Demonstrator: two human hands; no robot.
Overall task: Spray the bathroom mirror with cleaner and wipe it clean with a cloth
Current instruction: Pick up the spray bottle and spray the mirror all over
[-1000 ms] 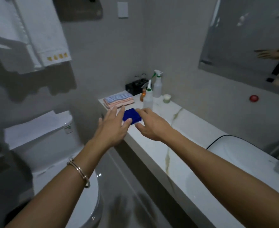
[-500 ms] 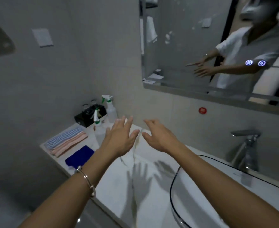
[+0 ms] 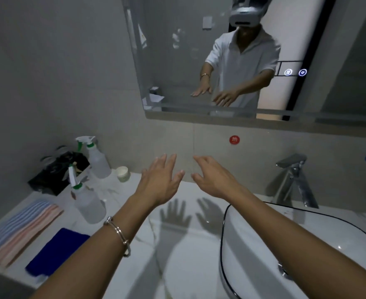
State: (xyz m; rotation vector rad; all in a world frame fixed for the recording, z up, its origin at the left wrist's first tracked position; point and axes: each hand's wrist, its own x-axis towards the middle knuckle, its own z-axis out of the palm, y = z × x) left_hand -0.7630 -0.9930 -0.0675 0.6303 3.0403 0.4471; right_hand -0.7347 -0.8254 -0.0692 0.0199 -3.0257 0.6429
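The wall mirror (image 3: pixel 177 67) hangs above the counter and carries pale smudges near its upper left. Both of my hands hover palm-down over the white marble counter (image 3: pixel 134 212), below the mirror. My left hand (image 3: pixel 160 182) is empty with fingers spread. My right hand (image 3: pixel 214 180) is empty too, fingers apart. A dark blue cloth (image 3: pixel 57 251) lies flat near the counter's front left edge. Two clear spray bottles with green collars stand to the left: one nearer (image 3: pixel 87 201), one farther back (image 3: pixel 96 160).
A folded striped towel (image 3: pixel 16 229) lies left of the blue cloth. A black box (image 3: pixel 57 173) sits in the back corner, a small cream jar (image 3: pixel 122 173) beside it. The white basin (image 3: pixel 296 244) and chrome tap (image 3: pixel 294 178) fill the right side.
The view has swung right from the toilet and counter end to face the mirror. My hands have left the blue cloth, which lies on the counter, and now hover empty.
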